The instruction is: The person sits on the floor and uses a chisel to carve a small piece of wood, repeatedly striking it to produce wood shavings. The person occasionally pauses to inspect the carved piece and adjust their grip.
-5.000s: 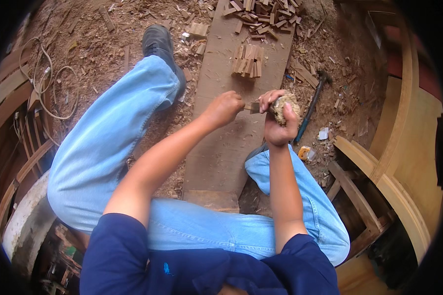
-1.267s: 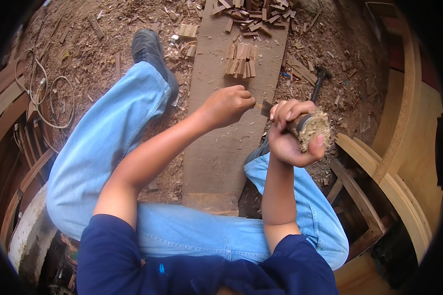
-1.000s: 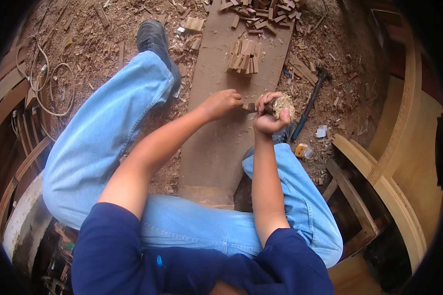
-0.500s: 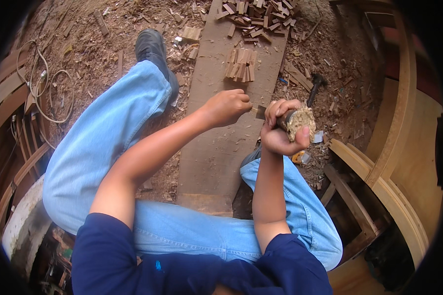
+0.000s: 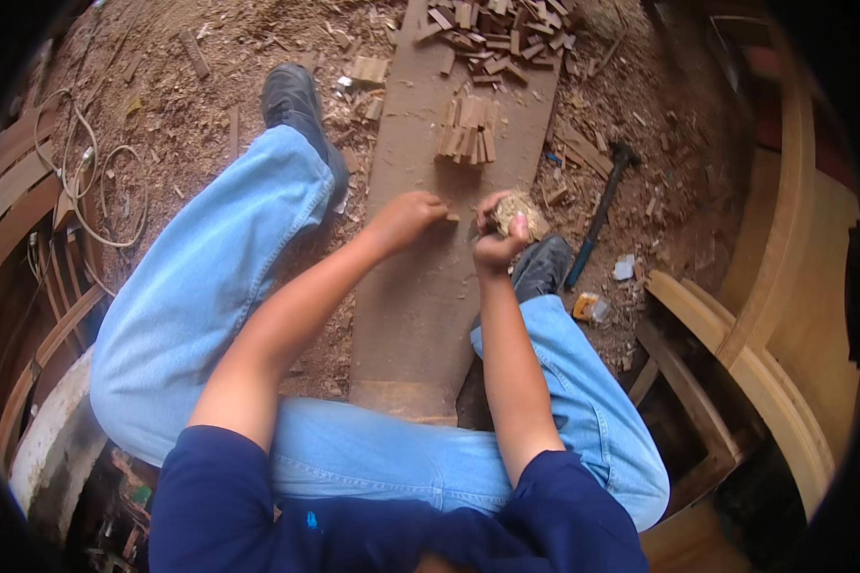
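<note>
**Wood piece in left hand, tool in right hand**

Left hand: closed, fingers curled on the wood piece, whose end projects from the fingertips toward the right hand. Right hand: wrapped around the tool, thumb against its frayed, straw-coloured end. The working end of the tool is hidden. The hands are apart, with a narrow gap between them. Both are over the board; whether the wood piece touches it cannot be told.

Board: long, brown, running away from the person between the legs. Beyond the hands, a stack of small wood pieces sits on it. Farther along lies a loose pile of similar pieces.

Right side: a shoe is just beside the board, near the right hand. Next to it lies a hammer, head pointing away, blue-green grip nearest. A yellow-and-white packet is near the grip.

Left side: the other shoe rests on the chip-covered floor. A pale cable lies looped at far left.
</note>
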The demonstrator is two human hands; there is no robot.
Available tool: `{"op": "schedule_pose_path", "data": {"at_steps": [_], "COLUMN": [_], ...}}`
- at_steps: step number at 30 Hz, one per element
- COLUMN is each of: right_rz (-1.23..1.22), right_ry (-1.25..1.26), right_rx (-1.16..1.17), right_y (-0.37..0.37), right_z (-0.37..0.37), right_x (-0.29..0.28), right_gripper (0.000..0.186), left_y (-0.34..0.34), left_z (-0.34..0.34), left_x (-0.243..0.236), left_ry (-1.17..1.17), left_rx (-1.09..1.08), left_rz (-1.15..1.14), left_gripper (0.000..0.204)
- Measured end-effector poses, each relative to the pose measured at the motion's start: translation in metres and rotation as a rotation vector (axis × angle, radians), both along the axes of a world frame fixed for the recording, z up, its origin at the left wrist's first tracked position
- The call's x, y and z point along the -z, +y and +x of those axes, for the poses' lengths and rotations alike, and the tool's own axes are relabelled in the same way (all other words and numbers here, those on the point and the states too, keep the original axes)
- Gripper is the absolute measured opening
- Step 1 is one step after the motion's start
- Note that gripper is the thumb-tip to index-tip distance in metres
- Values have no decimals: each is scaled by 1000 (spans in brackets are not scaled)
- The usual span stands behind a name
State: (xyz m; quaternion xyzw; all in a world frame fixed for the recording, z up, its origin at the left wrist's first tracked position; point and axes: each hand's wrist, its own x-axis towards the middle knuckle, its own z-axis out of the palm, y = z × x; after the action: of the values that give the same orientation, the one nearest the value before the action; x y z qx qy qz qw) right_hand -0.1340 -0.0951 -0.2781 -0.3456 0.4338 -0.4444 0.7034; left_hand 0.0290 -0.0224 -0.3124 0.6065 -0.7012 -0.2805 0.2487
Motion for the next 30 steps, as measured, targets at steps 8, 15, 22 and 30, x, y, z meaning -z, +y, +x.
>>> {"op": "schedule_pose_path", "data": {"at_steps": [8, 15, 22, 30], "right_rz": [25, 36, -148, 10], "right_ry": [-1, 44, 135, 351], "right_rx": [-83, -107, -261, -454], "right_y": [2, -11, -30, -51], "right_z": [-3, -1, -21, -50], "right_x": [-5, -10, -37, -68], "right_gripper": [41, 44, 30, 49], "left_y": [-12, -20, -3, -13], "left_z": [2, -4, 1, 40], "left_x": [-27, -30, -45, -163], "left_ry": [1, -142, -333, -617], "left_rx": [-61, -54, -65, 145], "left_rz": [164, 331, 548, 531], "left_gripper": [16, 13, 18, 37]}}
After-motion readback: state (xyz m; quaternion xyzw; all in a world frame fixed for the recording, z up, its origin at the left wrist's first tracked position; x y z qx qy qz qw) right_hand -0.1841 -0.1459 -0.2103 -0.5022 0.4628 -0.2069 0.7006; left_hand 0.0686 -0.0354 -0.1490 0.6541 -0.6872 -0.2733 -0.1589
